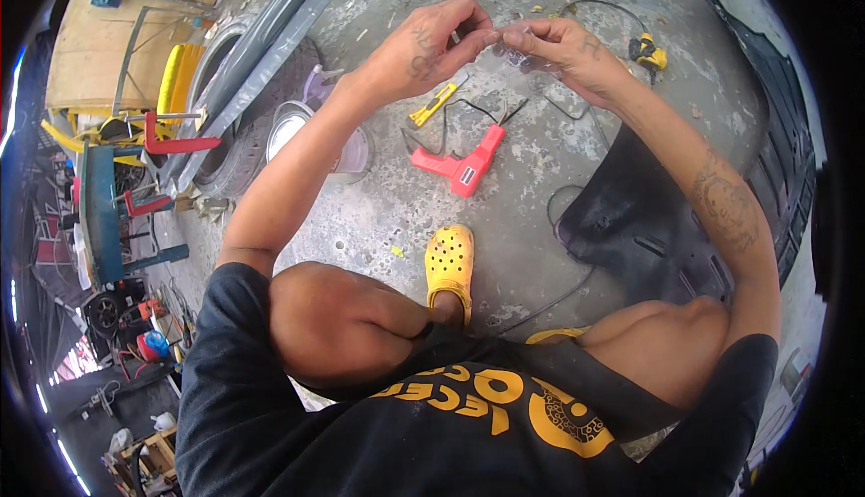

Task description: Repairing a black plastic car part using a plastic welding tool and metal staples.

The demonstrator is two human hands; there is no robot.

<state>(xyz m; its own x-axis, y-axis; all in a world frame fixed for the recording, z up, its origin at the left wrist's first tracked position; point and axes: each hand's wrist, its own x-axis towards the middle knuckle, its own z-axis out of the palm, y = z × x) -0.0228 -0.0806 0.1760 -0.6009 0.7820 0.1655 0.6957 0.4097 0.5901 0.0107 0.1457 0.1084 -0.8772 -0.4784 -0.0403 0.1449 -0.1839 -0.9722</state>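
Observation:
Out in front of me, above the concrete floor, both hands meet fingertip to fingertip. My left hand (441, 42) is closed in a pinch, its thumb and forefinger pressed together. My right hand (559, 51) pinches too, with what looks like a small clear plastic bag (532, 63) hanging under its fingers. Whatever sits between the fingertips is too small to make out. On the floor below lies a red gun-shaped tool (467, 164) with a black cord. A yellow utility knife (433, 105) rests just beyond it, its blade end pointing away from me.
A black moulded plastic panel (631, 209) lies at right, near a larger black part (784, 127). A yellow-and-black power tool (647, 52) is beyond my right wrist. At left stand a white bucket (356, 156), tyres (221, 159) and red clamps (176, 144). A yellow clog (450, 258) is on my foot.

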